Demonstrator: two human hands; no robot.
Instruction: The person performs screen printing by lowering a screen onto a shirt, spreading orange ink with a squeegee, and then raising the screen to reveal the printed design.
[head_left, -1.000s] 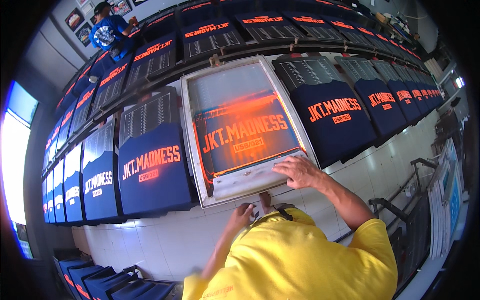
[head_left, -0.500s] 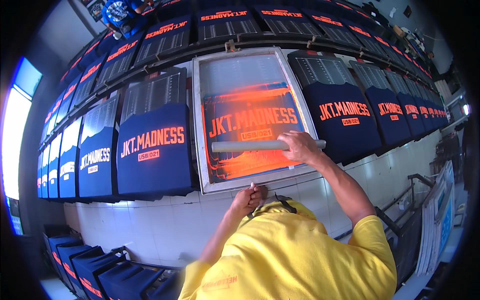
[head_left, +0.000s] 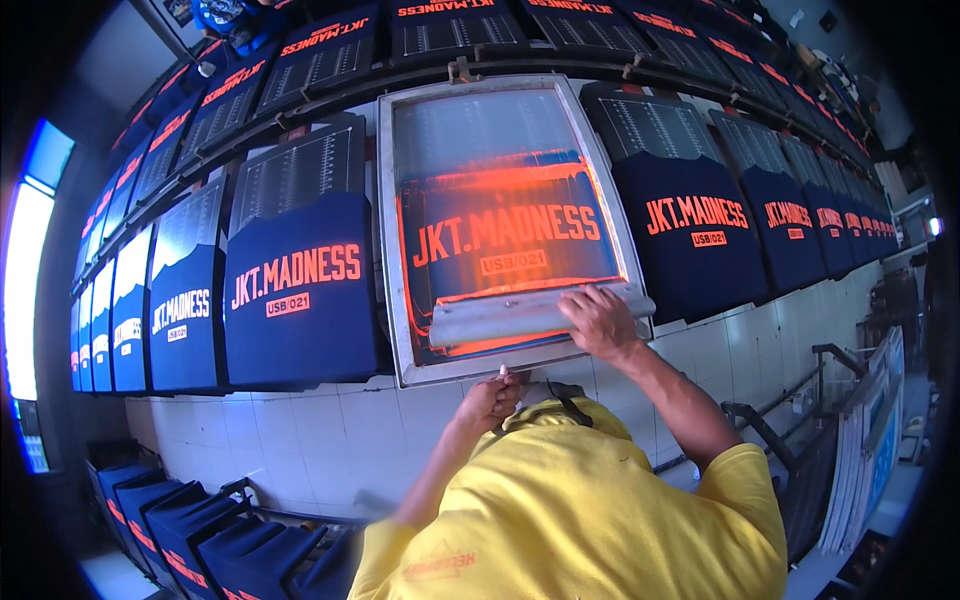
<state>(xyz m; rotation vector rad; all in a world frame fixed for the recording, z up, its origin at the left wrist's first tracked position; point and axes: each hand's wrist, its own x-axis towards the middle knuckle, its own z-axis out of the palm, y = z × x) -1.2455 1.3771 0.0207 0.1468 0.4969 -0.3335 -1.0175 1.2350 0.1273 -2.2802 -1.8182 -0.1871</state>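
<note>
A silk-screen frame [head_left: 388,230] lies over a navy shirt in front of me, its mesh smeared with bright orange ink [head_left: 500,178]. My right hand [head_left: 606,326] is closed over a long grey squeegee [head_left: 500,316], its fingers over the upper edge. The squeegee lies crosswise on the lower part of the mesh, tilted, with its broad face showing and ink along its edges. My left hand [head_left: 490,398] is closed just below the frame's near edge. A small pale tip shows above its fingers; what it holds, if anything, I cannot make out.
Navy shirts with orange print lie on boards to the left [head_left: 300,280] and right [head_left: 695,225]; several farther left look white-printed. A metal rail [head_left: 420,75] runs behind the frame. Another person in blue [head_left: 235,22] stands far left. More boards with shirts [head_left: 180,520] are at lower left.
My right hand has moved the squeegee slightly nearer to me and tilted it, so its broad face shows. The left hand stays closed by the frame's near edge. The view has shifted slightly.
</note>
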